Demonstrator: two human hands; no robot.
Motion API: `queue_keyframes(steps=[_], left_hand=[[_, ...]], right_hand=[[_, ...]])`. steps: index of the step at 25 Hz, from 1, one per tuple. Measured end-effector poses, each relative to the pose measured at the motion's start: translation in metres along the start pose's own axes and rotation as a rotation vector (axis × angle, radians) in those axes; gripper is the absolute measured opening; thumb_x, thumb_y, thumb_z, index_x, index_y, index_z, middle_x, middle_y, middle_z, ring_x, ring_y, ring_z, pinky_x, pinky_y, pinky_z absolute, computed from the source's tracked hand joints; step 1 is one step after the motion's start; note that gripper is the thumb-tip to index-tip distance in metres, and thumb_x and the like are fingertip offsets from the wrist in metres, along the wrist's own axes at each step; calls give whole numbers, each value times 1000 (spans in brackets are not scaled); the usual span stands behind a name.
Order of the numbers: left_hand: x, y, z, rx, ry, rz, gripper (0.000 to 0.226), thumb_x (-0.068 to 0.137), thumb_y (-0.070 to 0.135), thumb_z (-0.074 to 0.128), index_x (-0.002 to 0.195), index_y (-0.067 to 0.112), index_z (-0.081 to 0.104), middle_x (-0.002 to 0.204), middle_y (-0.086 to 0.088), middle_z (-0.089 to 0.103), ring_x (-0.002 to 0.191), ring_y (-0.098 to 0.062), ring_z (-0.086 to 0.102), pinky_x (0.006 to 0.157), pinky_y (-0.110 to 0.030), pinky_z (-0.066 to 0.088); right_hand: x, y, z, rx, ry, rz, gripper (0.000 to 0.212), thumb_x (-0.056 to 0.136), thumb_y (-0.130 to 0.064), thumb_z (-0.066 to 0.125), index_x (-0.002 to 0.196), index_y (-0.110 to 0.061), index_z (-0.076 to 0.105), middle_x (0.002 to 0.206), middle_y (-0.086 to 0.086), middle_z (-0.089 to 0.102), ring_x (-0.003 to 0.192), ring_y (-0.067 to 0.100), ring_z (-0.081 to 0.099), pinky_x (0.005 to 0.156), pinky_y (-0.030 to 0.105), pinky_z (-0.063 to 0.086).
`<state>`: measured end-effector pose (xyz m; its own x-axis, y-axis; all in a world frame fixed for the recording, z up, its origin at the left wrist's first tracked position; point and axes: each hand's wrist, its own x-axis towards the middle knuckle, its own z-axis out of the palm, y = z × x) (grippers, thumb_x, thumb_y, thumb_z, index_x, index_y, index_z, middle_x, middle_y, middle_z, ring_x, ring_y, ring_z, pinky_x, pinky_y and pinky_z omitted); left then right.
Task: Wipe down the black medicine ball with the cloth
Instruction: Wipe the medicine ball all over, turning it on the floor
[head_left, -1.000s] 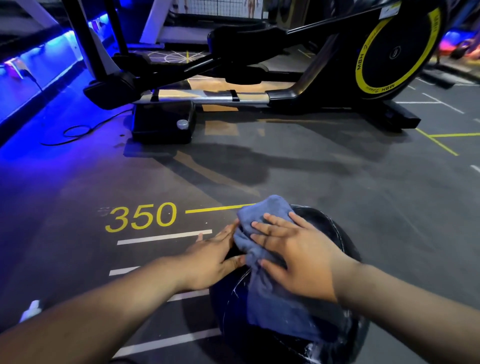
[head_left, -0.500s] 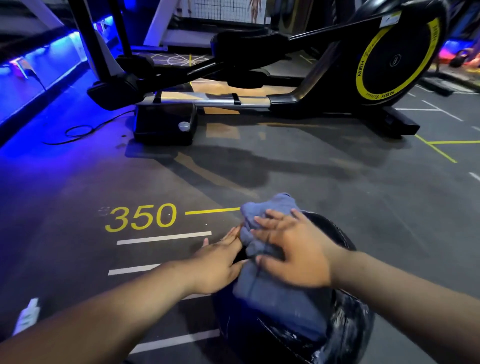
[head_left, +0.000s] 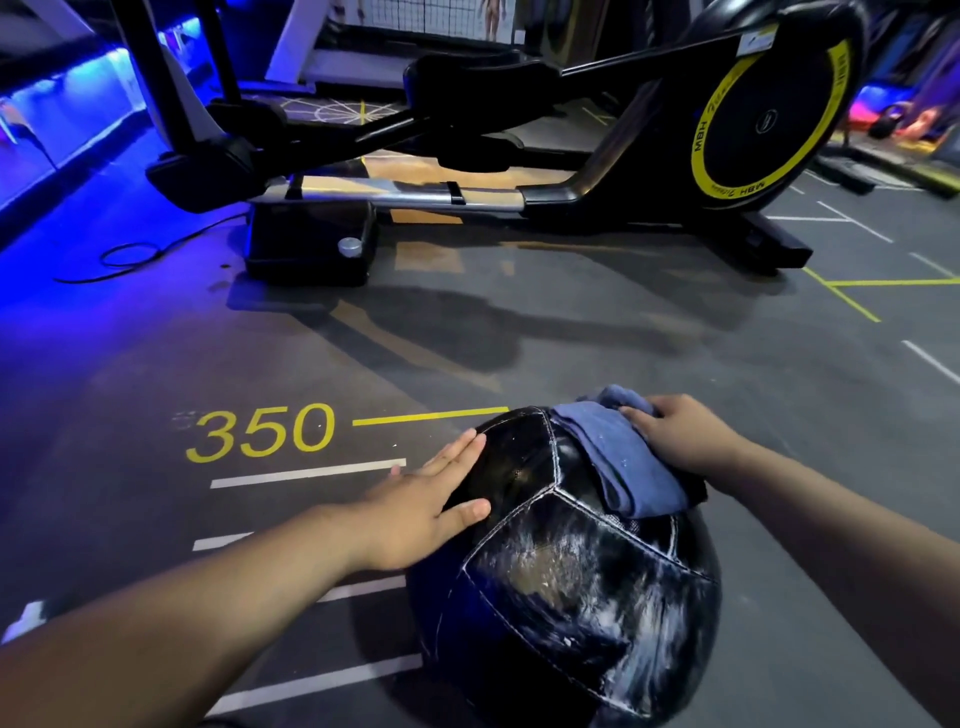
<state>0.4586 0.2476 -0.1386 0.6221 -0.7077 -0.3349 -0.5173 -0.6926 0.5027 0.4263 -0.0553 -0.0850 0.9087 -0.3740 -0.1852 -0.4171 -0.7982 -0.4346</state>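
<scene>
Fingers (head_left: 644, 410) of the right hand (head_left: 680, 439) curl over the cloth (head_left: 618, 457) atop the black medicine ball (head_left: 571, 597), left hand (head_left: 415, 514) flat, bracing. Mid-wipe; its streaked near side seemingly comes next.

Black elliptical trainer (head_left: 519, 156) with yellow-ringed flywheel (head_left: 774, 111) on grey floor (head_left: 623, 353); yellow "350" marking (head_left: 262, 431), cable (head_left: 130, 254) far left.

One wide-angle camera sits on the person's head, tilted forward and down, close over the black medicine ball (head_left: 571, 597) at 6 o'clock; the elliptical trainer (head_left: 488, 200) stands farther off at 12.
</scene>
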Motion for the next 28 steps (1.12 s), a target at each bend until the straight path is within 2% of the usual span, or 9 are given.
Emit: queue_keyframes(steps=[3, 7, 10, 12, 16, 19, 21, 24, 28], left_hand=[[0, 1, 5, -32, 12, -11, 70, 101, 52, 30, 149, 41, -20, 153, 28, -30, 147, 0, -9, 121, -54, -1], [1, -1, 5, -24, 12, -42, 68, 102, 48, 29, 152, 34, -15, 155, 23, -24, 146, -2, -10, 120, -53, 0], [2, -4, 3, 31, 12, -69, 51, 101, 35, 32, 150, 22, 28, 161, 9, 16, 149, -14, 12, 120, -51, 9], [1, -4, 4, 0, 23, -63, 58, 94, 43, 29, 148, 25, 31, 159, 5, 25, 148, -18, 22, 120, -52, 10], [5, -8, 4, -36, 18, -49, 67, 100, 55, 26, 153, 37, -12, 154, 27, -21, 149, -5, 0, 122, -50, 7], [6, -10, 3, -95, 22, -4, 66, 98, 59, 26, 147, 48, -17, 150, 37, -25, 149, -2, 1, 122, -49, 7], [6, -9, 5, -106, 32, -15, 63, 99, 58, 23, 146, 49, -18, 149, 38, -25, 149, -2, 2, 122, -49, 7], [3, -5, 7, -74, 36, -61, 60, 101, 53, 18, 148, 47, -18, 153, 33, -23, 149, -6, 6, 122, -49, 7], [-2, -7, 5, -84, 79, -86, 60, 104, 37, 26, 151, 44, -12, 161, 21, -2, 148, -14, 20, 119, -49, 18]], right_hand=[[-6, -7, 0, 76, -65, -30, 23, 93, -34, 51, 104, -22, 68, 108, 4, 71, 103, 23, 62, 86, 30, 45], [-52, -49, 21, -117, 6, -681, 33, 89, -32, 53, 119, -26, 65, 129, -4, 63, 124, 17, 54, 105, 38, 40], [-88, -65, 54, -500, -1, -970, 51, 85, -43, 48, 131, -25, 57, 142, -6, 53, 137, 17, 42, 114, 49, 27], [-89, -63, 58, -523, 18, -955, 54, 87, -47, 43, 135, -25, 54, 144, -7, 50, 139, 16, 38, 115, 49, 24], [-62, -34, 35, -298, 126, -596, 60, 89, -54, 31, 137, -25, 50, 148, -8, 46, 140, 12, 37, 113, 46, 31], [-51, -8, 15, -17, 197, -353, 40, 94, -40, 49, 128, -21, 59, 135, -4, 59, 126, 17, 53, 99, 24, 40], [-55, -4, 12, 21, 224, -305, 34, 95, -29, 54, 127, -19, 60, 135, -1, 60, 126, 20, 53, 97, 21, 38], [-80, -15, 29, -189, 204, -561, 46, 95, -33, 47, 136, -14, 52, 146, 2, 48, 139, 23, 39, 114, 42, 30], [-109, -31, 60, -574, 135, -1050, 48, 94, -42, 42, 135, -22, 54, 148, -1, 46, 141, 25, 35, 112, 48, 24]])
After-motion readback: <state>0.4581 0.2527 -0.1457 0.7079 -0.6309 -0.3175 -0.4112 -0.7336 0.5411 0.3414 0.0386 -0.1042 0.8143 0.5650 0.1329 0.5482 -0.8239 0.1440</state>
